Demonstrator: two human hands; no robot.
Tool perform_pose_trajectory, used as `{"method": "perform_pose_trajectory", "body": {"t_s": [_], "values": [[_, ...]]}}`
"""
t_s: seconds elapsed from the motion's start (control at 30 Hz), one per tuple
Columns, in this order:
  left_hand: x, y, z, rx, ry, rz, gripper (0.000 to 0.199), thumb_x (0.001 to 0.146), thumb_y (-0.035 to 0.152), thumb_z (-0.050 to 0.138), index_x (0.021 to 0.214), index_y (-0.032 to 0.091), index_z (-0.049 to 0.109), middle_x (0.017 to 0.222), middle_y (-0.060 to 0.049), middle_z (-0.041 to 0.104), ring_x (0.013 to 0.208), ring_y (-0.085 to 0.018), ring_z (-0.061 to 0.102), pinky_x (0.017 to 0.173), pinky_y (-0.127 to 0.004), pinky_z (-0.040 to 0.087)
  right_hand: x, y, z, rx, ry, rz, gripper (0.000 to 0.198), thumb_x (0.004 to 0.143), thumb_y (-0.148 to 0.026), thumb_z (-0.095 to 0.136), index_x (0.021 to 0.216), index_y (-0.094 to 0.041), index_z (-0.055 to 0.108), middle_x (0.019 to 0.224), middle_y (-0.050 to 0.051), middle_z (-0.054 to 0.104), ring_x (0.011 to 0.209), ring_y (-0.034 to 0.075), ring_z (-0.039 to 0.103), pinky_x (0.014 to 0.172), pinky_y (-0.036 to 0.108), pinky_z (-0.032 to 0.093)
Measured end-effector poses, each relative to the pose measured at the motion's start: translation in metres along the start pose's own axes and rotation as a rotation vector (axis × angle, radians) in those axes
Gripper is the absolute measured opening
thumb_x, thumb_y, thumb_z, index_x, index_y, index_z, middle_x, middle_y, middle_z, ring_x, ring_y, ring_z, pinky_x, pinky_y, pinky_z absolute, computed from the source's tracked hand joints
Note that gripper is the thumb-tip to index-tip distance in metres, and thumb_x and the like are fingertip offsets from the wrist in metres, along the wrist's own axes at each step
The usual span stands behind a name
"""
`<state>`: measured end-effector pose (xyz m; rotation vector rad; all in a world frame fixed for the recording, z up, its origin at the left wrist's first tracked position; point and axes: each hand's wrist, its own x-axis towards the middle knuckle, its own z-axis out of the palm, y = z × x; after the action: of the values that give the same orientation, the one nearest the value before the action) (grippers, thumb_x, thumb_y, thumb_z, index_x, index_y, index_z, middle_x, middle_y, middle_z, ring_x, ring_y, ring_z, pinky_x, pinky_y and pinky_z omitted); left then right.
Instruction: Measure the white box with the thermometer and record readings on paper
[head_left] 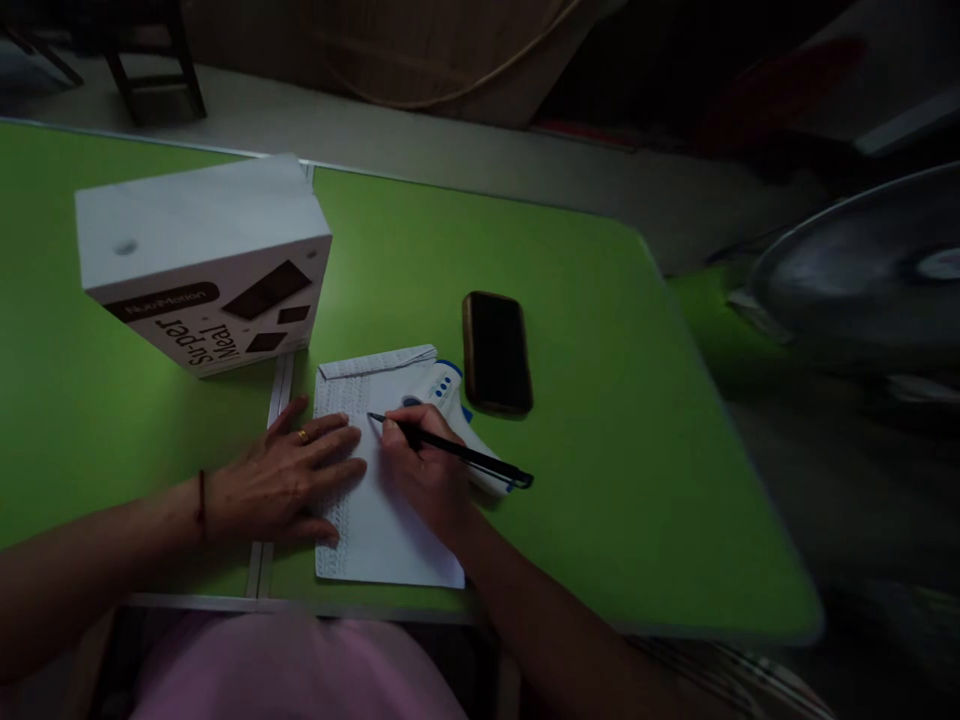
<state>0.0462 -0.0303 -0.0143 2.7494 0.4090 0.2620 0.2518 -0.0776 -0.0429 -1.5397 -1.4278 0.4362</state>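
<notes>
One pen (pixel 487 462) was pinched in the right hand (pixel 431 480); beneath, paper (pixel 397 550) was best kept flat by the spread, empty left hand (pixel 289 482).

Probably a home: a dark chair (pixel 156 83) beyond a green table (pixel 600 350).

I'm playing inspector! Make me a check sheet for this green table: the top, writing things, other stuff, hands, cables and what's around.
Surface: green table, a metal-coloured seam crossing it.
Job's things: paper with rows of small marks, top edge folded; black pen, its tip at the paper.
Clutter: white box; phone, screen dark; white-and-blue device, partly hidden.
Hands: left hand spread on the paper; right hand grips the pen.
Cables: nothing seen.
Surroundings: dim; dark chair or stool; round fan-like object.
</notes>
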Motion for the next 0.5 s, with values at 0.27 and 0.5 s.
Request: {"method": "perform_pose_trajectory", "body": {"t_s": [0.27,0.5], "values": [[-0.002,-0.001,-0.001,0.000,-0.003,0.005,0.066,0.087,0.062,0.068,0.132,0.015,0.058,0.141,-0.017,0.055,0.138,-0.036,0.043,0.122,-0.057,0.012,0.002,-0.004,-0.009,-0.080,-0.055,-0.108,0.007,0.090,-0.021,0.052,0.088,-0.022,0.059,0.072,-0.001,0.064,0.063,0.015,0.062,0.063,0.028,0.053],[0.001,-0.003,-0.003,0.009,0.052,0.051,0.050,0.095,0.057,0.058,0.121,0.015,0.062,0.131,-0.016,0.063,0.131,-0.033,0.051,0.120,-0.058,0.024,0.004,-0.007,-0.040,-0.469,-0.388,-0.493,0.039,0.095,-0.004,0.037,0.119,-0.019,0.064,0.097,0.010,0.066,0.090,0.022,0.065,0.077,0.037,0.057]]}}
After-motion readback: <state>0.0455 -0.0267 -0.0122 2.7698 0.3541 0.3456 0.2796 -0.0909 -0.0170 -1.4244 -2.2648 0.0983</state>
